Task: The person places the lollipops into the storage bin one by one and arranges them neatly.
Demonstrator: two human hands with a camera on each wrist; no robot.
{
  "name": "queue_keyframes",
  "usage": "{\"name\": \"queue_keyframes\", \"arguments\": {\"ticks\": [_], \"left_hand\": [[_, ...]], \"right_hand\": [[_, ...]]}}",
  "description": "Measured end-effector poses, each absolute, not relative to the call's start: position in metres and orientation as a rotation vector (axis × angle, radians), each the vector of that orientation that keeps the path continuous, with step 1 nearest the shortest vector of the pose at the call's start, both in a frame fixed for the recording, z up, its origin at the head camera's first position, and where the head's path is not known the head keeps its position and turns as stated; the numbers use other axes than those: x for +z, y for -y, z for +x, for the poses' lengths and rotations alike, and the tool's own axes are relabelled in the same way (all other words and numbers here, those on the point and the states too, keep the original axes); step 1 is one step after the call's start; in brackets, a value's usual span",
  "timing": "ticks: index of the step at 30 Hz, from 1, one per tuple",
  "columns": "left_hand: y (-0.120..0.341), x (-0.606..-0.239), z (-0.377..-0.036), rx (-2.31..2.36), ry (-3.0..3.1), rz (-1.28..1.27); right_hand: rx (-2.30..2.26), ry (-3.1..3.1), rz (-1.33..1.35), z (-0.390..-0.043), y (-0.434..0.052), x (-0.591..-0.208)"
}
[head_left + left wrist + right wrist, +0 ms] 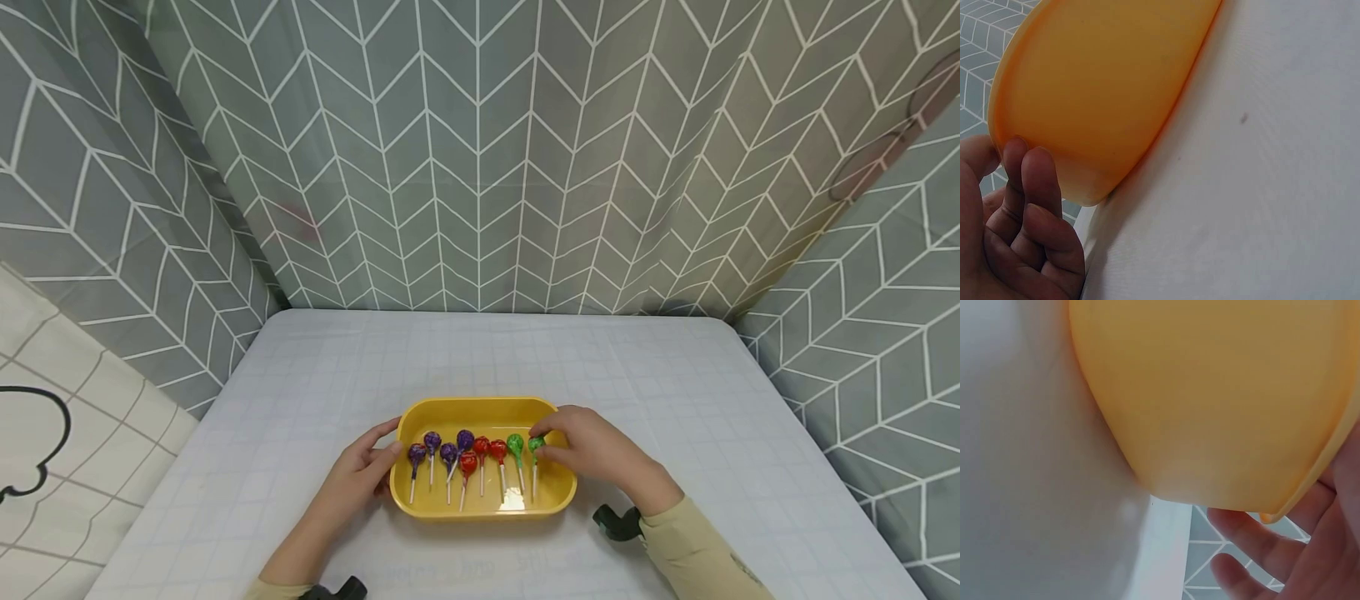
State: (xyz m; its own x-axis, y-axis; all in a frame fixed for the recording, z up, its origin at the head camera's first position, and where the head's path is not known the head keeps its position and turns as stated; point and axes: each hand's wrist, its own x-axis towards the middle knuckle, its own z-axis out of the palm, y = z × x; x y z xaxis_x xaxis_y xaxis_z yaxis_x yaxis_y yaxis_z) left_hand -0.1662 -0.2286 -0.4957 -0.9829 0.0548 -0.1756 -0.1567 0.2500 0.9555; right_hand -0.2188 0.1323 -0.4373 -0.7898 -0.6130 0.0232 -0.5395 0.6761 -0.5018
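Observation:
A yellow oval-cornered plastic tray (480, 410) sits on the table, holding a row of lollipops with white sticks pointing toward me. From left to right come several purple lollipops (432, 442), three red lollipops (498, 451) and two green ones. My left hand (356, 475) grips the tray's left end, thumb at the rim and fingers against the outer wall, as the left wrist view shows. With thumb and forefinger, my right hand (600, 446) pinches the head of the rightmost green lollipop (535, 445). In the right wrist view the tray wall (1210, 406) hides those fingertips.
A white cloth with faint grid lines covers the table (480, 354). Grey curtains (480, 167) with white chevron lines stand behind it and at both sides. Dark wrist mounts (618, 523) are worn at both wrists.

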Motion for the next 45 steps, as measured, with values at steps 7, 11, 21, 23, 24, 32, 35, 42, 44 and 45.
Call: {"name": "queue_keyframes", "arguments": {"ticks": [7,11,21,23,24,32,35,42,44,45], "left_hand": [[0.228,-0.496,-0.167,1.815,-2.350,-0.092],[0.228,-0.496,-0.167,1.812,-2.355,-0.085],[0.228,-0.496,-0.167,1.817,-2.340,-0.097],[0.228,-0.496,-0.167,1.816,-2.340,-0.099],[0.228,-0.496,-0.167,1.816,-2.341,-0.100],[0.228,-0.496,-0.167,1.799,-2.358,-0.111],[0.228,-0.495,-0.166,1.796,-2.362,-0.109],[0.228,-0.495,-0.166,1.813,-2.349,-0.112],[0.228,-0.496,-0.166,1.815,-2.348,-0.112],[0.228,-0.496,-0.166,1.814,-2.349,-0.113]], "right_hand": [[-0.709,-2.760,-0.943,-0.219,-0.129,-0.436],[-0.683,-2.770,-0.930,-0.220,-0.128,-0.437],[-0.607,-2.779,-0.930,-0.222,-0.125,-0.436],[-0.590,-2.782,-0.939,-0.222,-0.124,-0.436],[-0.580,-2.785,-0.945,-0.223,-0.124,-0.436],[-0.520,-2.805,-0.958,-0.223,-0.121,-0.435],[-0.497,-2.804,-0.942,-0.223,-0.120,-0.435],[-0.483,-2.789,-0.908,-0.226,-0.117,-0.434],[-0.489,-2.780,-0.906,-0.226,-0.117,-0.434],[-0.491,-2.775,-0.905,-0.227,-0.117,-0.434]]}}
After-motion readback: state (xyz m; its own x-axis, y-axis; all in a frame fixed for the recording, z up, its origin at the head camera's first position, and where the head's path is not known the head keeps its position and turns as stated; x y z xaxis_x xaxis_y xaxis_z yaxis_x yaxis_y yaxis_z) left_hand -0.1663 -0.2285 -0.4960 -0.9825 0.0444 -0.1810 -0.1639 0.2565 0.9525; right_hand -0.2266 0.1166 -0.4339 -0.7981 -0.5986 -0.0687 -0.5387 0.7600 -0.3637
